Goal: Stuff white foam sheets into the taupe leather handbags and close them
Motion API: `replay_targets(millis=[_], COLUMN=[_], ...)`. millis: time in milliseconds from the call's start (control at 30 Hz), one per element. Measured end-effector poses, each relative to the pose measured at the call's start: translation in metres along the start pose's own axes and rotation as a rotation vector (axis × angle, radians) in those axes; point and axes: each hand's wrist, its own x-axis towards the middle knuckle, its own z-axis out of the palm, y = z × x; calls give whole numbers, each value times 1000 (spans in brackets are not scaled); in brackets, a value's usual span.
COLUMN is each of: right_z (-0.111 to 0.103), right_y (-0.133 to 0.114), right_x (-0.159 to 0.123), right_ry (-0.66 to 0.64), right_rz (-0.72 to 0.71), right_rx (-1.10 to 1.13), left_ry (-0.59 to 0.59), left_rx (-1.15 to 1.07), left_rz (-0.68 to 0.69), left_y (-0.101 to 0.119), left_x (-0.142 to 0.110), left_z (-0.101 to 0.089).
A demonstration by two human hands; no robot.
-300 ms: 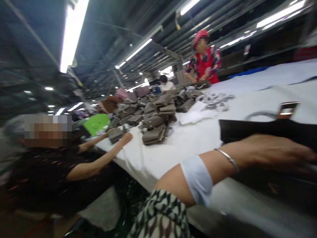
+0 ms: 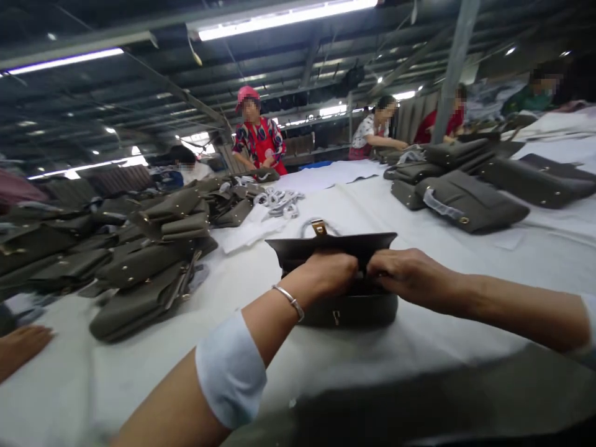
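Note:
A dark olive handbag (image 2: 367,311) stands upright on the white-covered table in front of me. Its flap (image 2: 298,248) is lifted back, showing a gold clasp plate (image 2: 319,227) at the top, and a small metal catch (image 2: 336,317) sits on the front. My left hand (image 2: 333,273), with a silver bangle at its wrist, is closed at the bag's mouth, its fingertips partly hidden. Close beside it, my right hand (image 2: 403,273) pinches at the right side of the same opening. Exactly which part of the bag the fingers grip is hidden.
Piled olive handbags (image 2: 153,267) lie on the left, more bags (image 2: 475,192) on the right. White wrapped straps (image 2: 282,202) and paper (image 2: 246,231) lie beyond my bag. A co-worker's hand (image 2: 28,344) rests at the left edge. A person in red (image 2: 261,143) stands across the table.
My view has swung right and levelled, bringing the handbag to the middle. My right hand now shows at the bag's opening, beside my left. Blurred before, my left hand is now clearer.

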Motion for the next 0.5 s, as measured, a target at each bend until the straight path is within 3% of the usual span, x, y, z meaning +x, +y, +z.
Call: replay_targets(millis=[267,367,500], right_z=[11,15,19], right_y=[9,10,9], right_x=[-7,-10,-10], right_ry=[248,302,337], right_rz=[20,-2,-137], right_rx=[220,187,104], left_ry=[-154,-187,-229], left_rx=[-102,-191,-241], left_rz=[114,156,100], left_y=[-2,-5,-2], left_x=[-19,-23,-10], left_z=[-6,-7,-3])
